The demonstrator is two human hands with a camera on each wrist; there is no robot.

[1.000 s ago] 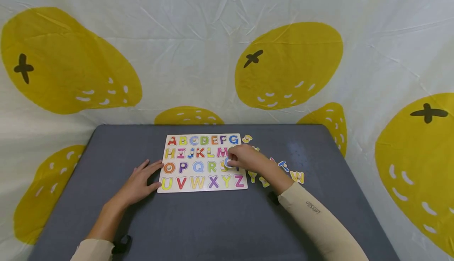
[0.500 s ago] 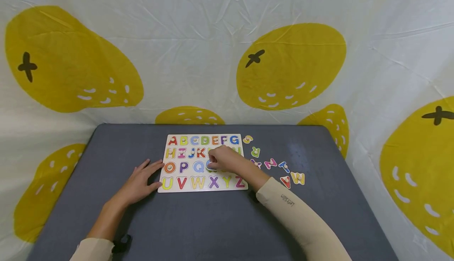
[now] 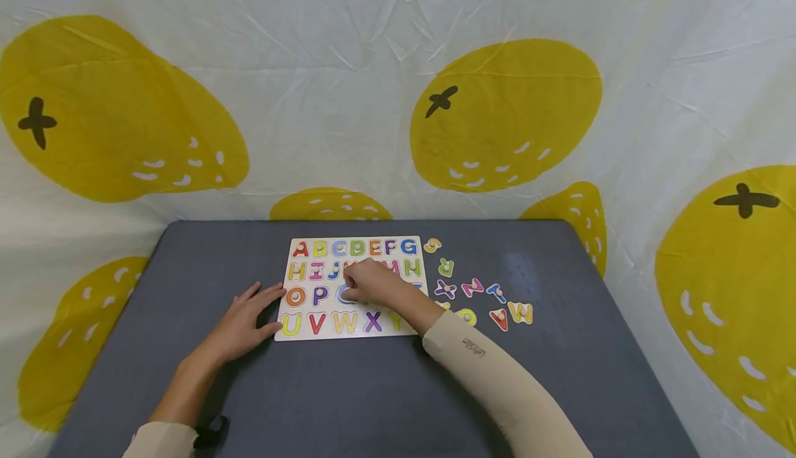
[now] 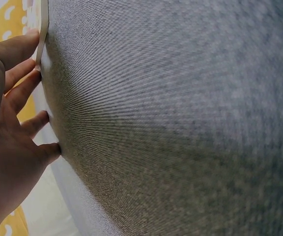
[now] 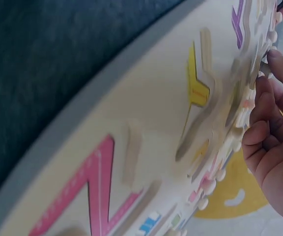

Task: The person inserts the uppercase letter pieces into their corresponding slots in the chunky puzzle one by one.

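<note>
A white wooden alphabet board (image 3: pixel 332 298) lies on the dark table, with knobbed letters in its upper rows. At its left edge rests my left hand (image 3: pixel 249 323), fingers spread and thumb at the side; the left wrist view shows the thumb (image 4: pixel 26 45) against the board's rim. My right hand (image 3: pixel 376 284) is over the board's third row, pinching a round blue letter puzzle piece (image 3: pixel 343 297) between thumb and fingers. That piece overlaps the Q recess and is partly hidden by the hand. From the right wrist, the pinching fingers (image 5: pixel 263 105) show close over the board.
Loose letter pieces lie right of the board: the S (image 3: pixel 432 244), R (image 3: pixel 446 269), X (image 3: pixel 445 289), Z (image 3: pixel 472 288), T (image 3: pixel 495 293), V (image 3: pixel 499 319), W (image 3: pixel 520 313) and others partly behind the right forearm. A lemon-print cloth (image 3: pixel 348 112) hangs behind the table.
My right hand has moved left across the board with the blue letter piece, from the right end of the third row to the Q recess. The left hand has stayed in place.
</note>
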